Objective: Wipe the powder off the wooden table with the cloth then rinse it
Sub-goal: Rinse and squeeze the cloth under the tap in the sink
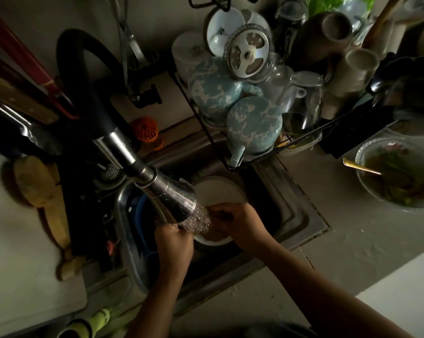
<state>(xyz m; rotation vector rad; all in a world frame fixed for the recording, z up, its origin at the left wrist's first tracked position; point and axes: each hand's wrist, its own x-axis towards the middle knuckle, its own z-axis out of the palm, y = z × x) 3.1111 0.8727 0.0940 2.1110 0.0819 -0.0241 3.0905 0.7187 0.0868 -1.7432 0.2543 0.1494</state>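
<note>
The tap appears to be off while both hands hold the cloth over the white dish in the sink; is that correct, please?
Not quite: the tap is running, as the head view shows, with water spraying onto the cloth. Otherwise yes: the left hand and right hand hold the cloth over the white dish in the sink.

We see dish rack (255, 160) w/ blue mugs (213, 91) & glasses (303, 101); bowl (363, 185) w/ spoon (359, 166) on right; orange scrubber (145, 129).
</note>
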